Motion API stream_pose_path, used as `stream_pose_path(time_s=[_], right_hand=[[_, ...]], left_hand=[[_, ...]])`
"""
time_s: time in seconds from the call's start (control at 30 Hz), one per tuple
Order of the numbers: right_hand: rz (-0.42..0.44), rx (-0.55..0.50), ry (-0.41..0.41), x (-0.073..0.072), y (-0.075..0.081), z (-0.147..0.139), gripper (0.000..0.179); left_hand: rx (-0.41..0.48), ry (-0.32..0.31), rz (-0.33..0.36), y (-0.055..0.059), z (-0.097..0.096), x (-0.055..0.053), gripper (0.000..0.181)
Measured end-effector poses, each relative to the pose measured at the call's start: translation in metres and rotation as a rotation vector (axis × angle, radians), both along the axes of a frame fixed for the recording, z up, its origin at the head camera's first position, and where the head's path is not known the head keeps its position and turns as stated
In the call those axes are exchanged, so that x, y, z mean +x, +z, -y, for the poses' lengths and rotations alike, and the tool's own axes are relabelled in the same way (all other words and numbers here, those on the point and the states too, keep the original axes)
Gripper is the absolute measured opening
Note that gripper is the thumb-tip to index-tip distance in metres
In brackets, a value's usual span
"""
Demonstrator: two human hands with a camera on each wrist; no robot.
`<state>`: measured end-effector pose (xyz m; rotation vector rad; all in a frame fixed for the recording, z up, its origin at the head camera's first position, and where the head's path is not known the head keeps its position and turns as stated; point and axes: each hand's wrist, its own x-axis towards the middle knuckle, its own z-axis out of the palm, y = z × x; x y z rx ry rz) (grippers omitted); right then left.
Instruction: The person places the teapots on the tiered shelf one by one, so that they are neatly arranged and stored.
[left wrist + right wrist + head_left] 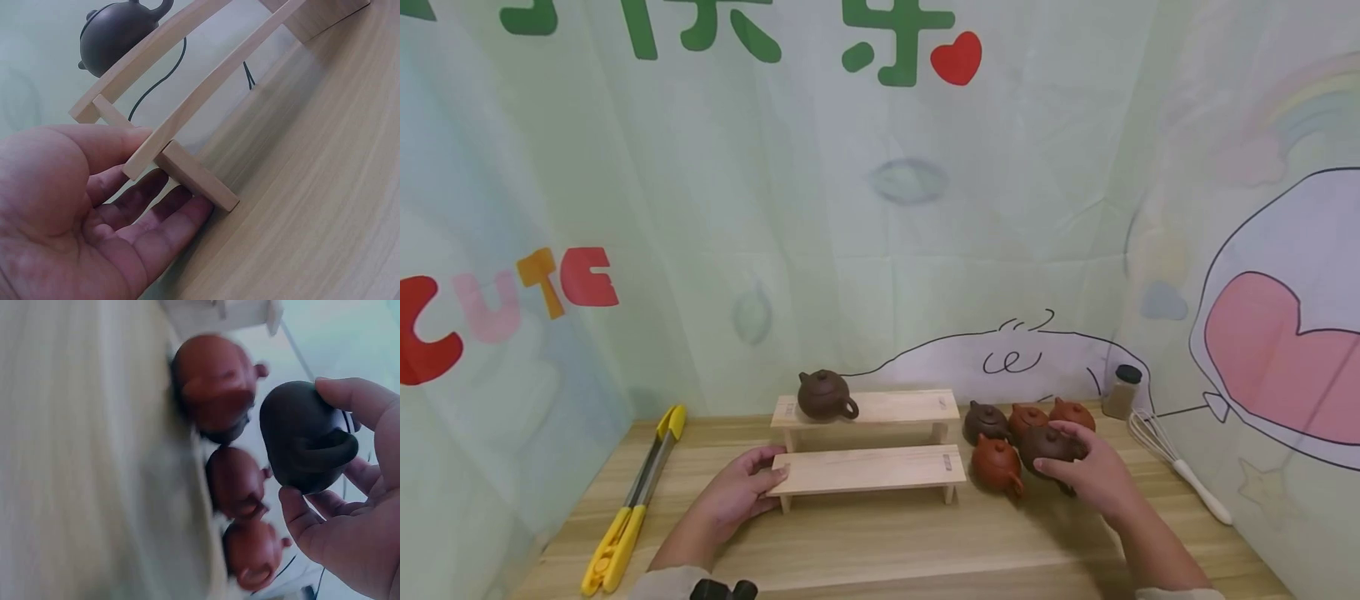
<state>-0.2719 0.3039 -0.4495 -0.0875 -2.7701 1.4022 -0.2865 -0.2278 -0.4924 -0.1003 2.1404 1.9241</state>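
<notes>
A dark brown teapot (1047,443) is in my right hand (1097,477), its thumb and fingers gripping the body from both sides. In the right wrist view this teapot (297,425) is off the table, its handle towards the palm. My left hand (739,492) holds the left end of the wooden stand's lower front board (868,471), thumb on top and fingers beneath by the leg (197,175). On the higher rear board (906,407) sits another dark teapot (822,396), left of centre. Right of the stand are a dark teapot (985,423) and reddish teapots (997,463).
Yellow-handled tongs (635,500) lie along the table's left side. At the back right stands a jar (1122,393) with a black lid, and a whisk (1180,468) with a white handle lies near it. A printed curtain (820,250) hangs behind the table.
</notes>
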Motion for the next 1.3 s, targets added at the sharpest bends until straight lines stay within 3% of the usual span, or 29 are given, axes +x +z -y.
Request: stream_pose_path(time_s=[0.27,0.5,0.73,0.93,1.3], right_hand=[[0.017,-0.115,0.044,0.009,0.018,0.035,0.079],[-0.057,-0.097,0.098,0.004,0.026,0.077,0.071],[-0.099,-0.087,0.178,-0.014,0.043,0.128,0.066],[-0.074,-0.127,0.227,-0.037,0.055,0.167,0.066],[-0.068,-0.125,0.306,-0.075,0.062,0.207,0.066]], left_hand=[[0.001,-0.003,-0.002,0.001,0.000,0.000,0.061],[0.004,-0.011,-0.007,-0.001,-0.001,0.000,0.060],[0.004,-0.011,-0.003,-0.001,0.000,0.000,0.061],[0.004,-0.011,0.000,-0.001,0.001,0.000,0.061],[0.003,-0.016,-0.018,0.000,0.000,0.000,0.060]])
